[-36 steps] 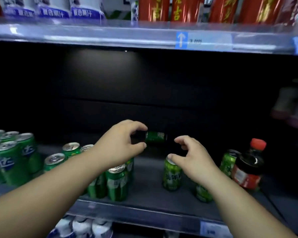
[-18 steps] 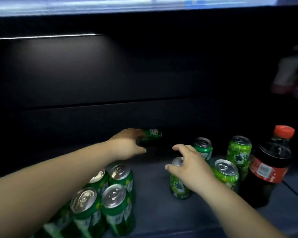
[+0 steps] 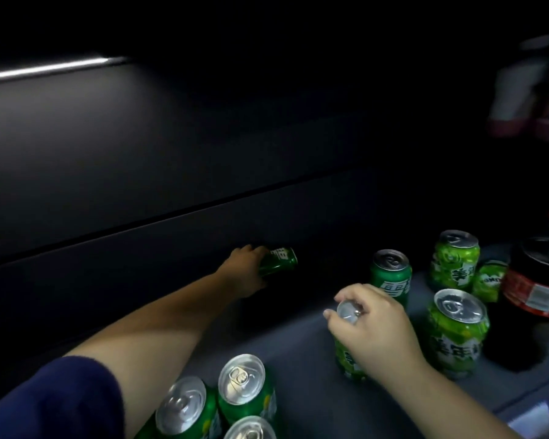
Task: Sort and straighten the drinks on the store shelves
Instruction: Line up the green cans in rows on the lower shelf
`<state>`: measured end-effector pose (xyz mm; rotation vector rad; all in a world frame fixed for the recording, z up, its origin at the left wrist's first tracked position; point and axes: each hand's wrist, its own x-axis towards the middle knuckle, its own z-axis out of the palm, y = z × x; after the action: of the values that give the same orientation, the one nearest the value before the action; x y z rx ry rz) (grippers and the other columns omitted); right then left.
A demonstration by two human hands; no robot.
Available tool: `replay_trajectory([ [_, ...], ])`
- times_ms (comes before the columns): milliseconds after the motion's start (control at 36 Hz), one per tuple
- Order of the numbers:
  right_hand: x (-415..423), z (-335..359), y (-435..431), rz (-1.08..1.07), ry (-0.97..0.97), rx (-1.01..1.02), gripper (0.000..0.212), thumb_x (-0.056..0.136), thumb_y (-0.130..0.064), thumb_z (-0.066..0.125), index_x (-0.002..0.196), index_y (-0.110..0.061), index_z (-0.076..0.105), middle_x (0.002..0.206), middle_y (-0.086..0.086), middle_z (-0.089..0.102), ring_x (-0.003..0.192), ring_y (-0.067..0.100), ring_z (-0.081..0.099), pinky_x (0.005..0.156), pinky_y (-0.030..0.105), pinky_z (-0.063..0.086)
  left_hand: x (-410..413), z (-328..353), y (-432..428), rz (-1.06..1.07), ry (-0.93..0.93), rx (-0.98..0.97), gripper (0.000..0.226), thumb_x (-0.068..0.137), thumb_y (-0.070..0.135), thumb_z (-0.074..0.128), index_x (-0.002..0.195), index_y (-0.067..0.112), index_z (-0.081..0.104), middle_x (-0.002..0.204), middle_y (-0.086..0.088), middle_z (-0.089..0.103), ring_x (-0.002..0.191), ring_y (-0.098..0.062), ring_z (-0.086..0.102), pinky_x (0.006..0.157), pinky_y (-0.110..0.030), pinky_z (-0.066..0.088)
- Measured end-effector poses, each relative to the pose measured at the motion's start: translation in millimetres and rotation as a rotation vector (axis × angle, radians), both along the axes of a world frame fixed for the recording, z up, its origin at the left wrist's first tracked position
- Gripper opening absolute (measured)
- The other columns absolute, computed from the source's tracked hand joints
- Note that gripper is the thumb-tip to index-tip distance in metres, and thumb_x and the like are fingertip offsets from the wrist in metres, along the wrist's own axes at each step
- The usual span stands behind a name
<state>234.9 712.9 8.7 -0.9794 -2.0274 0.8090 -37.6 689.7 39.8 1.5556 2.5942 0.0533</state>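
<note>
Deep at the back of the dark shelf, my left hand [image 3: 246,274] is closed round a dark green can [image 3: 279,260] that lies on its side. Nearer the front, my right hand [image 3: 373,321] grips the top of an upright light green can [image 3: 349,361] from above. Behind it stands a dark green can [image 3: 391,275]. Two more light green cans stand to the right, one near [image 3: 457,331] and one farther back [image 3: 454,259].
A group of dark green cans [image 3: 244,391] stands at the lower left under my left forearm. A dark cola bottle with a red cap [image 3: 539,280] stands at the right edge. The grey shelf floor [image 3: 298,350] runs between the groups. Pale bottles [image 3: 520,90] show dimly at upper right.
My view has moved deeper into the shelf. My left hand has reached farther back with the lying can in it. My right hand has closed on the top of the light green can.
</note>
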Motion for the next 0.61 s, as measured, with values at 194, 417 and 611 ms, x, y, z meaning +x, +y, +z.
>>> replay_trajectory([
  [194, -2, 2, -2, -0.022, -0.022, 0.005, 0.019, 0.074, -0.034, 0.080, 0.082, -0.027, 0.065, 0.082, -0.013, 0.061, 0.080, 0.009, 0.058, 0.072, 0.035, 0.050, 3, -5, 10, -0.002, -0.024, 0.057, 0.075, 0.085, 0.040, 0.070, 0.150, 0.018, 0.039, 0.145, -0.012, 0.042, 0.130, -0.033, 0.047, 0.110, -0.038, 0.040],
  [417, 0, 3, -2, -0.004, -0.031, 0.006, 0.019, 0.075, -0.036, 0.079, 0.083, -0.027, 0.064, 0.083, -0.012, 0.060, 0.081, 0.007, 0.057, 0.071, 0.036, 0.050, 21, -4, 10, 0.033, -0.174, 0.018, 0.049, 0.090, 0.032, 0.066, 0.135, 0.016, 0.054, 0.128, -0.005, 0.063, 0.110, -0.025, 0.065, 0.091, -0.031, 0.053],
  [611, 7, 14, 6, 0.144, -0.115, -0.114, 0.044, 0.074, -0.063, 0.073, 0.107, -0.036, 0.061, 0.104, -0.018, 0.059, 0.095, 0.003, 0.058, 0.083, 0.034, 0.053, 44, 28, -8, 0.039, -0.457, 0.256, 0.077, 0.076, 0.019, 0.084, 0.143, 0.010, 0.046, 0.131, -0.005, 0.061, 0.116, -0.022, 0.060, 0.098, -0.033, 0.050],
])
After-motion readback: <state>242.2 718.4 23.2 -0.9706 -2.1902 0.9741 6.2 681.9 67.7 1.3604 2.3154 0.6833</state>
